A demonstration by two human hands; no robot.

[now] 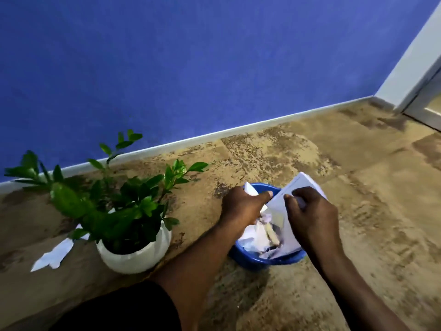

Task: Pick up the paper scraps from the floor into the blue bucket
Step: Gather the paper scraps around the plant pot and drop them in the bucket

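Note:
The blue bucket stands on the floor in front of me, with several crumpled white paper scraps inside. Both hands hover over it. My right hand grips a large white sheet that leans over the bucket's right side. My left hand holds a smaller white scrap at the bucket's far rim, its thumb near the large sheet. Another torn white scrap lies on the floor to the left, beyond the plant pot.
A leafy green plant in a white pot stands just left of the bucket. A blue wall with a white skirting board runs behind. A white door frame is at the far right. Brown mottled floor lies all around.

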